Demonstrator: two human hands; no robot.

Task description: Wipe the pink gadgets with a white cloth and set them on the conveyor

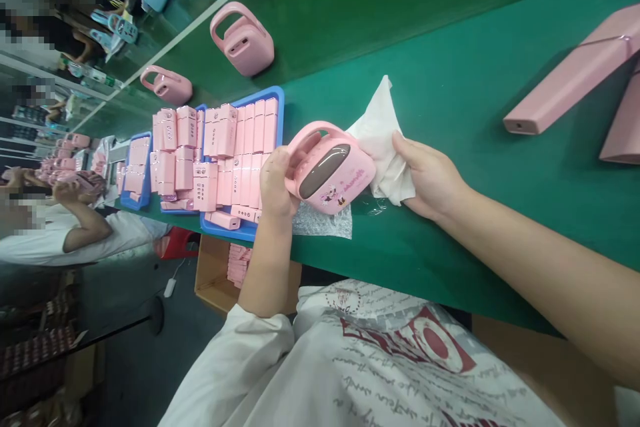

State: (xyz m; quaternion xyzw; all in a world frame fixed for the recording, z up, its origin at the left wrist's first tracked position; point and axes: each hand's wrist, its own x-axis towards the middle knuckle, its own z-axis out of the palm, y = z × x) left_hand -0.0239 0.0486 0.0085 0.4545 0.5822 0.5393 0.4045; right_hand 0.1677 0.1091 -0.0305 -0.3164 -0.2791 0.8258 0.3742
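My left hand is closed around the handle side of a pink handled device, held tilted above the table. Its front has a dark oval panel and a printed cartoon decoration. In my right hand a white cloth is pinched, and its left part lies against the device's right side. Below the device, a sheet of bubble wrap rests on the green table.
Left of my hands, blue trays hold many pink rectangular pieces. Behind them stand similar pink devices. Long pink pieces lie at the right. Under the table edge is a cardboard box. Another person sits at the left.
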